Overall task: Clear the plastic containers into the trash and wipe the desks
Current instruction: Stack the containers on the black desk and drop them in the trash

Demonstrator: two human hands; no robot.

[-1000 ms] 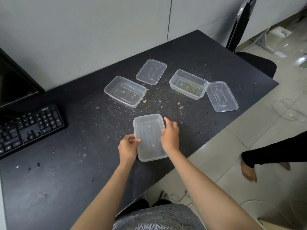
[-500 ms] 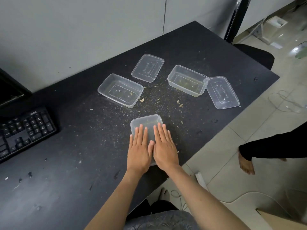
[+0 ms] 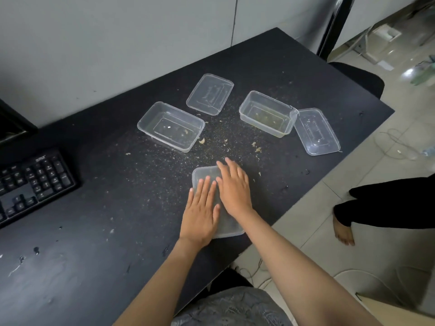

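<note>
A lidded plastic container (image 3: pixel 204 177) is lying near the front edge of the black desk (image 3: pixel 94 231), with both hands resting flat on its lid. The left hand (image 3: pixel 200 212) is covering the near left part, its fingers (image 3: pixel 207 187) straight and close together, gripping nothing. The right hand (image 3: pixel 234 189) is lying across the right part, its fingers straight and angled toward the far left, also gripping nothing; the two hands are touching side by side.

Farther back, two open containers are sitting on the desk: the left open container (image 3: pixel 170 125) and the right open container (image 3: pixel 267 112), each showing bits of residue inside. Two loose lids are lying flat: the far lid (image 3: pixel 209 94) just behind and between the open containers, and the right lid (image 3: pixel 316 130) touching the right open container's end. Total count: three containers and two loose lids. Embossed lettering is showing on both loose lids, but it is too small to read.

Crumbs (image 3: pixel 226 142) are scattered over the desk between the containers. A black keyboard (image 3: pixel 30 182) is sitting at the left, well apart; the marking at its top edge is not legible. A second person's bare foot (image 3: pixel 342 231) is standing on the tiled floor (image 3: pixel 353 175) to the right.
</note>
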